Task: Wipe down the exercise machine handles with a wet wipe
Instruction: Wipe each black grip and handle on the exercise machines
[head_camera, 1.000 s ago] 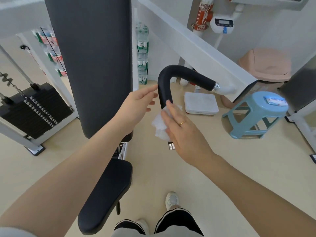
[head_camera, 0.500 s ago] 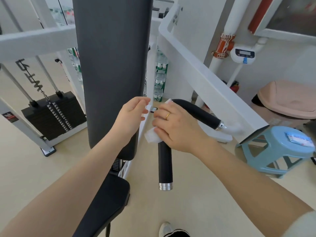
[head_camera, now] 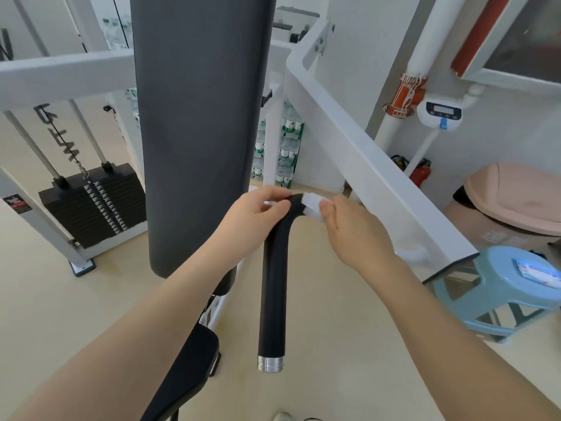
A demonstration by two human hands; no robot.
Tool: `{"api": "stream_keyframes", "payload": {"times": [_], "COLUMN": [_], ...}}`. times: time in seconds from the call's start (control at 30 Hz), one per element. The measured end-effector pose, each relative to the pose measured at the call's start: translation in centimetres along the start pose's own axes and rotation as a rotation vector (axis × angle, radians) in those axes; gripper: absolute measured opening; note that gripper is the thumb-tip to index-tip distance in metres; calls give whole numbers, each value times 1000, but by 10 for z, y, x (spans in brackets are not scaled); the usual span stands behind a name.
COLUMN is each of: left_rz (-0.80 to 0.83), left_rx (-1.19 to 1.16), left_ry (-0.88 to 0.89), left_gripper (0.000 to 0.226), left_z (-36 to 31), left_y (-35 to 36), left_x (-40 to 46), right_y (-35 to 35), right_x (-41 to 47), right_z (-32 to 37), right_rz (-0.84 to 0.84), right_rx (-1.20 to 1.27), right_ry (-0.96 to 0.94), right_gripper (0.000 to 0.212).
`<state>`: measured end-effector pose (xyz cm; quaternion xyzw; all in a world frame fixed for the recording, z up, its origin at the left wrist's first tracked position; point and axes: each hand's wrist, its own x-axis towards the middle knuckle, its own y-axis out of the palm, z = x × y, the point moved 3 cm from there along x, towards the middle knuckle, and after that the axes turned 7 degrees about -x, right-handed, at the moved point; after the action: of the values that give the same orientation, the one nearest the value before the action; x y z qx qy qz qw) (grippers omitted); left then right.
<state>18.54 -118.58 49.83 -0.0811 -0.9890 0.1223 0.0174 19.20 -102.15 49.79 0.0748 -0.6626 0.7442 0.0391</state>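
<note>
Since half a second ago the right hand (head_camera: 352, 235) has carried the wet wipe (head_camera: 312, 205) up from the handle's (head_camera: 274, 287) straight part to its bend. The head view shows the black handle hanging near-vertical, its steel cap lowest, curving rightward at the top under the wipe. The right hand pinches the wipe there, thumb forward. The left hand (head_camera: 255, 217), equally close, steadies the bend with lightly curled fingertips.
</note>
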Motion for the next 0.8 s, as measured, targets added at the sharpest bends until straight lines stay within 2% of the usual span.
{"api": "stream_keyframes", "payload": {"times": [0.1,0.17,0.3,0.37,0.47,0.53,0.63,0.7,0.8], "left_rz": [-25,10,50,50,53,64,80,76,60], "left_rx": [90,97,64,64,84,98,90,78,86], "left_ry": [38,32,12,19,37,34,23,27,31], "left_gripper": [10,9,16,14,11,11,12,13,10], "left_z": [-6,-6,-4,-4,-5,-4,-2,-1,1], "left_y": [2,0,-3,-3,-2,-3,-4,-3,-3], "left_x": [6,8,8,9,11,11,11,11,13], "right_y": [5,12,26,28,26,28,31,31,17], "right_x": [0,-5,-30,-31,-22,-25,-41,-41,-10], "right_z": [31,28,-21,-11,25,20,-13,-12,28], "right_rz": [-164,-238,-256,-239,-309,-339,-306,-272,-281], "right_rx": [-48,-75,-263,-275,-223,-248,-284,-284,-122], "right_ry": [-192,-233,34,138,26,-60,115,217,86], "right_gripper": [39,40,39,37,50,55,54,47,38]}}
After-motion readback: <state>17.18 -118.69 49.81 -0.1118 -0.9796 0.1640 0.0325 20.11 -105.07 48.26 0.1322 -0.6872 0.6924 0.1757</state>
